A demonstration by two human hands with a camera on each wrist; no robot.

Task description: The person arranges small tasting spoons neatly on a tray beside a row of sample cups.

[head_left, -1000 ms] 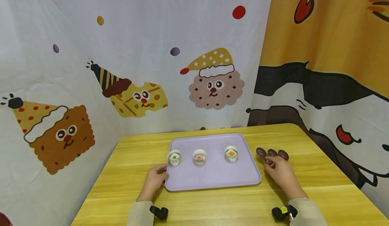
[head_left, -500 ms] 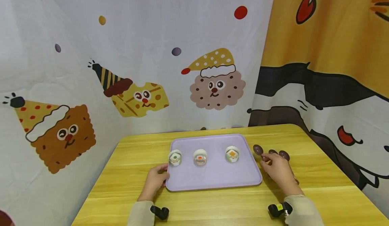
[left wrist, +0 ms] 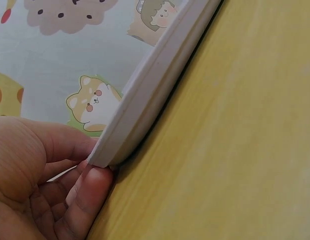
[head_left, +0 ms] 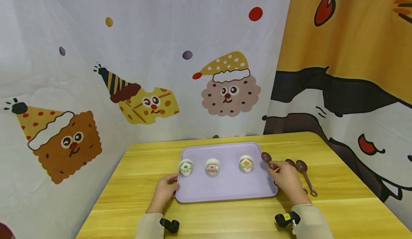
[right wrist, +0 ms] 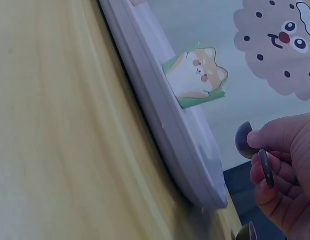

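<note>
Left hand (head_left: 165, 190): rests on the table (head_left: 225, 217) at the left edge of the tray (head_left: 225, 189), fingers curled against the rim. In the left wrist view the thumb lies over the tray's rim (left wrist: 155, 85) and a fingertip (left wrist: 92, 185) sits under its corner, so the hand grips the tray edge.

Right hand (head_left: 286, 180): just beside the tray's right edge, fingers closed in a pinch on a brown spoon (head_left: 266, 157). The spoon bowl sticks out past the fingers, near the tray's far right corner. The right wrist view shows the handle (right wrist: 266, 169) running between the curled fingers and the bowl (right wrist: 243, 141) above the thumb.

Two more spoons (head_left: 304, 173) lie on the table right of the hand, side by side.

Three cups (head_left: 212, 166) stand in a row on the tray, well apart from each other.

Head view only: the full tray layout, the cups, both spare spoons. Wrist views only: finger placement on the tray rim and on the spoon handle; a dog print on a cup (right wrist: 194, 77) facing the right hand
</note>
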